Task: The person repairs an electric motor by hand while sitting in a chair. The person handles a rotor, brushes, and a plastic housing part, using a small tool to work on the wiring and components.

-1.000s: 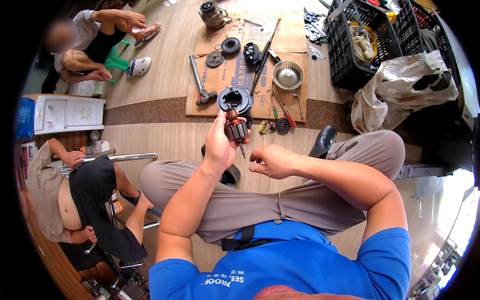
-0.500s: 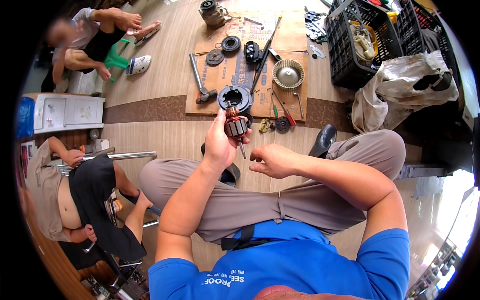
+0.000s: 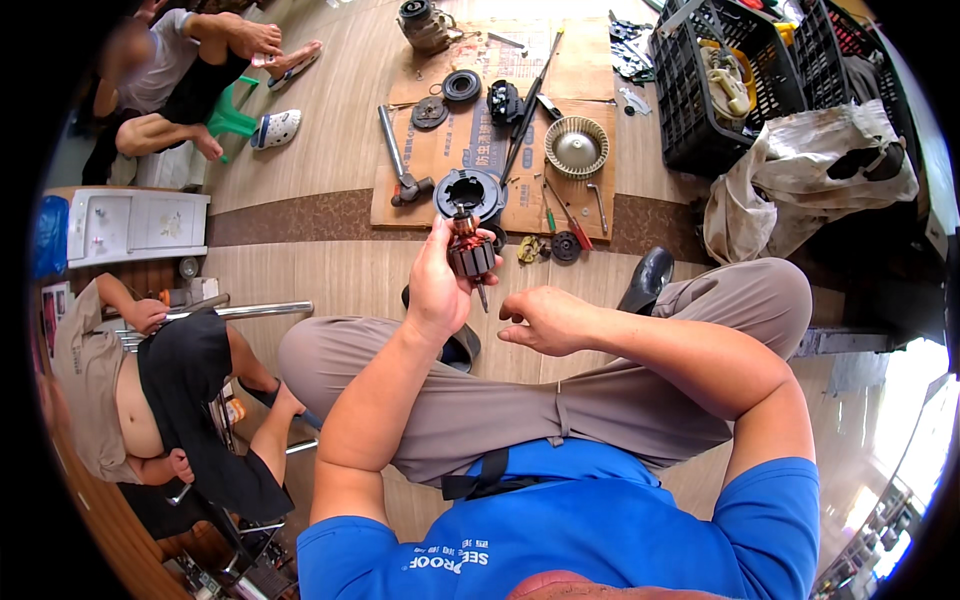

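Observation:
My left hand (image 3: 440,285) is wrapped round a motor armature (image 3: 472,256), with copper windings and a dark ribbed core. Its bare shaft points down toward my lap, and the upper end overlaps the view of a round black motor housing (image 3: 484,190) on the cardboard. To the right of the shaft, apart from it, hovers my right hand (image 3: 550,320). Its fingers are loosely bent, a gap shows between thumb and forefinger, and nothing is visible in it.
Cardboard (image 3: 400,215) on the floor bears a hammer (image 3: 398,150), a fan wheel (image 3: 577,147), screwdrivers (image 3: 566,208) and several motor parts. Black crates (image 3: 700,110) and a stained cloth (image 3: 775,190) are at the right. Two people (image 3: 130,390) sit at the left.
The armature has turned and tilted slightly in my left hand. My right hand looks unmoved. At the far upper left, the other person's arm and leg have shifted.

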`<move>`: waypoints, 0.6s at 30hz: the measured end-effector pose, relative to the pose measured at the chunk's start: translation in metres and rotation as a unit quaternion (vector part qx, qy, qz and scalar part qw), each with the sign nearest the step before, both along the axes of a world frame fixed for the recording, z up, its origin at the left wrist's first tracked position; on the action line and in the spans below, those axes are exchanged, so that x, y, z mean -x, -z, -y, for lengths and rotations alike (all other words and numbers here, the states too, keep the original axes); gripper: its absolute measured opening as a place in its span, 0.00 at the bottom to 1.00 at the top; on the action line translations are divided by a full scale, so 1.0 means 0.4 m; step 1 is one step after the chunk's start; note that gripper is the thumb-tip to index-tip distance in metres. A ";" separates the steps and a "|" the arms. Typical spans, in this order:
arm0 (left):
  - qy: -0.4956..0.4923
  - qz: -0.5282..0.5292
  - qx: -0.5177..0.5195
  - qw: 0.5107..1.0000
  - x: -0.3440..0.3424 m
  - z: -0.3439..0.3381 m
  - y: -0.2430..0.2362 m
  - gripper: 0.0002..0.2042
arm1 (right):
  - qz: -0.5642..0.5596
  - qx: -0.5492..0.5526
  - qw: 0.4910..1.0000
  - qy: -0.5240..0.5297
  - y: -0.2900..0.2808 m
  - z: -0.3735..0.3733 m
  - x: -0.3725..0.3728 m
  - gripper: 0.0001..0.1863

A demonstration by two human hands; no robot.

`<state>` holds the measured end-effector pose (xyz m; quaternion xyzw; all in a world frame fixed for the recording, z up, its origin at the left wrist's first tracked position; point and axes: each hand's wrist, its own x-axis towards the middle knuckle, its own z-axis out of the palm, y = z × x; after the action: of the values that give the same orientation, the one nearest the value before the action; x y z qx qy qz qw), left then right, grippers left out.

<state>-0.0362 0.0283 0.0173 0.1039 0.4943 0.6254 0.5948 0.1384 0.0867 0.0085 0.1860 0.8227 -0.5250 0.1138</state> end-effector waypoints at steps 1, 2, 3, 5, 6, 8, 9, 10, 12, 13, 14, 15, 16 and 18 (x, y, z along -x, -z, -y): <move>0.000 -0.003 -0.001 1.000 -0.001 -0.001 -0.001 0.23 | 0.000 0.000 1.000 0.000 0.001 0.000 0.000 0.19; -0.001 -0.006 -0.002 1.000 -0.002 0.000 -0.001 0.23 | -0.003 -0.001 1.000 0.002 0.002 0.000 -0.001 0.19; -0.001 -0.006 -0.001 1.000 -0.003 0.000 0.000 0.23 | -0.005 -0.002 1.000 0.004 0.004 0.001 -0.001 0.19; 0.001 -0.015 -0.002 1.000 -0.003 0.001 0.000 0.23 | -0.005 -0.003 1.000 0.003 0.006 0.002 -0.001 0.19; 0.001 -0.015 -0.002 1.000 -0.003 0.001 0.002 0.23 | -0.005 -0.004 1.000 0.002 0.007 0.002 -0.001 0.19; 0.005 -0.017 -0.008 1.000 -0.001 0.002 0.007 0.23 | -0.003 0.000 1.000 0.004 0.004 0.002 -0.001 0.19; 0.004 -0.017 -0.008 1.000 0.000 0.003 0.008 0.23 | -0.002 0.004 1.000 0.006 0.002 0.001 -0.001 0.19; 0.002 -0.014 -0.015 1.000 0.000 0.004 0.010 0.22 | -0.002 0.005 1.000 0.005 0.001 0.001 0.000 0.19; 0.000 -0.011 -0.023 1.000 -0.002 0.003 0.014 0.22 | -0.006 -0.002 1.000 0.013 -0.001 -0.003 0.001 0.20; -0.007 -0.008 -0.033 0.999 -0.002 0.003 0.016 0.20 | -0.006 -0.001 1.000 0.012 -0.002 -0.006 0.002 0.20; -0.014 -0.003 -0.042 0.999 -0.003 0.001 0.017 0.18 | -0.015 -0.001 0.999 0.048 -0.004 -0.009 0.003 0.20; -0.014 -0.003 -0.042 0.999 -0.004 -0.001 0.016 0.18 | -0.025 -0.001 0.996 0.085 -0.007 -0.013 0.004 0.19; -0.021 0.007 -0.037 0.999 -0.005 -0.003 0.013 0.17 | -0.024 -0.001 0.996 0.084 -0.010 -0.017 0.005 0.19; -0.029 0.015 -0.031 0.999 -0.004 -0.005 0.002 0.15 | -0.043 0.007 0.986 0.161 -0.022 -0.024 0.010 0.20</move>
<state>-0.0347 0.0303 0.0167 0.0984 0.4680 0.6591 0.5804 0.1343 0.0964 0.0173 0.2922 0.7827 -0.5495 -0.0065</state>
